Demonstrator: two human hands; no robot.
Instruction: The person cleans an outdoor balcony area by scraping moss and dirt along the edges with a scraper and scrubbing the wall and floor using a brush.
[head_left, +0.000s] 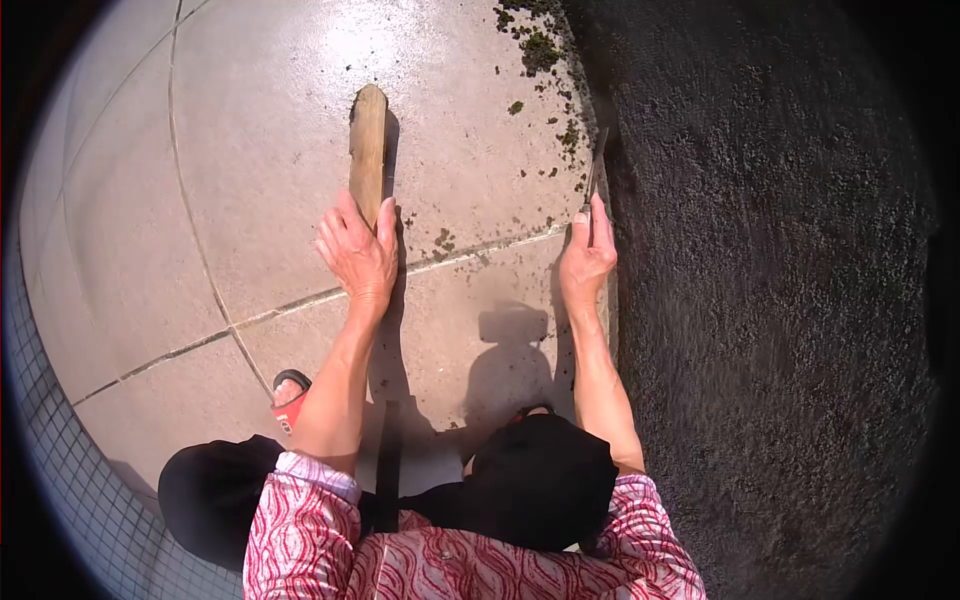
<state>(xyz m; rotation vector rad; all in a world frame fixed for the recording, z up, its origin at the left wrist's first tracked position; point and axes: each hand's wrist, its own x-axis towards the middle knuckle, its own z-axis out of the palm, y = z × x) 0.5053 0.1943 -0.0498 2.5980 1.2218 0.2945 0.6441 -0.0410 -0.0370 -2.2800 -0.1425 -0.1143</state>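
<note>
My left hand [358, 245] is closed around the near end of a long, flat wooden piece [369, 140] with a rounded far end. A dark strip shows along its left edge near the tip; whether these are bristles I cannot tell. The wood points away from me over the pale tiles. At the tile edge on the right, my right hand [588, 255] pinches a thin knife-like blade [599, 165], its tip pointing away from me. The handle is mostly hidden by the fingers. Dark green moss clumps [540, 53] and crumbs lie near the blade, along the edge.
Pale floor tiles [270, 180] with grout lines spread to the left. Dark, rough pavement [770, 250] borders them on the right. Small square tiles [75, 440] curve along the lower left. A red sandal [290, 408] shows on my foot, by my bent black-trousered knees.
</note>
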